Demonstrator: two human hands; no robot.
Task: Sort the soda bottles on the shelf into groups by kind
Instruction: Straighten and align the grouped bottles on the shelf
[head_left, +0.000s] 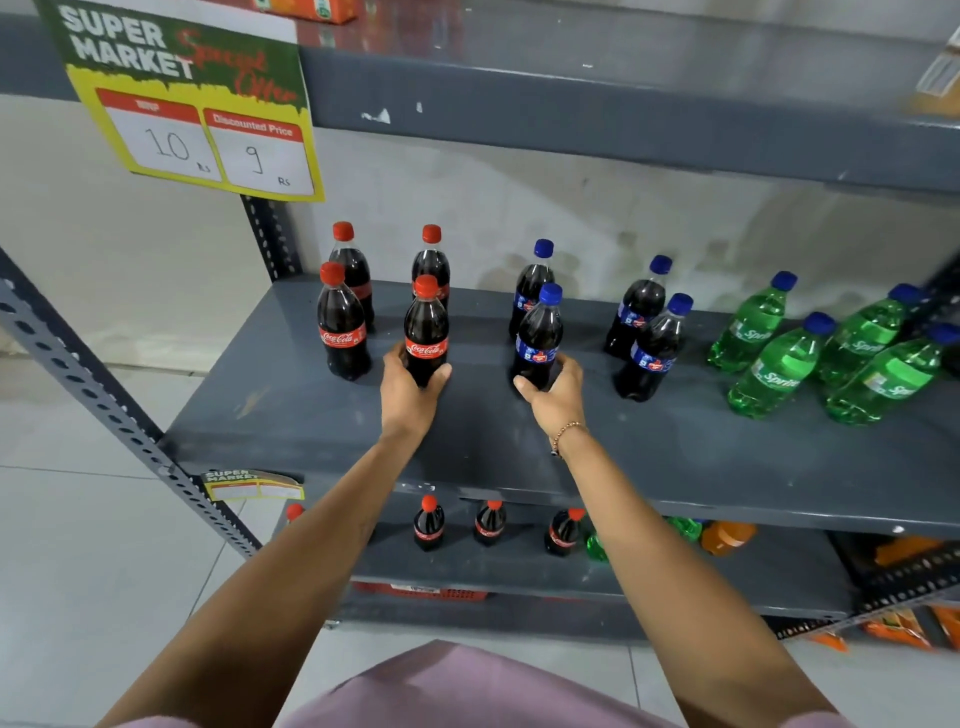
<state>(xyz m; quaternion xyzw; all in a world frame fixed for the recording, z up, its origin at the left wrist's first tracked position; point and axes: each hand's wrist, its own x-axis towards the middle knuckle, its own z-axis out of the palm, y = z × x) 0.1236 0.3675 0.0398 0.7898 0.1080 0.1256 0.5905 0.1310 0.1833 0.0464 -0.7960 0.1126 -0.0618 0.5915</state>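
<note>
Grey metal forms the shelf (649, 457) that carries the soda bottles in the head view. Four red-capped Coca-Cola bottles stand upright at its left end in two pairs, front and back. The left hand (410, 395) is clamped around the base of the front right Coca-Cola bottle (426, 332), thumb on one side and fingers on the other. Just to the right, the right hand (553, 392), with a beaded bracelet (566, 436) at the wrist, grips the bottom of a blue-capped cola bottle (539, 338); another of the same kind stands right behind it. Two more blue-capped cola bottles (649, 327) stand further right, set apart from the held one. Four green Sprite bottles (810, 353) with blue caps fill the right end of the shelf, close together. A price sign (192, 98) reading "Super Market" hangs from the upper shelf at top left. On the lower shelf (727, 577), more red-capped bottles stand in a row, with a green bottle and an orange one near them.
</note>
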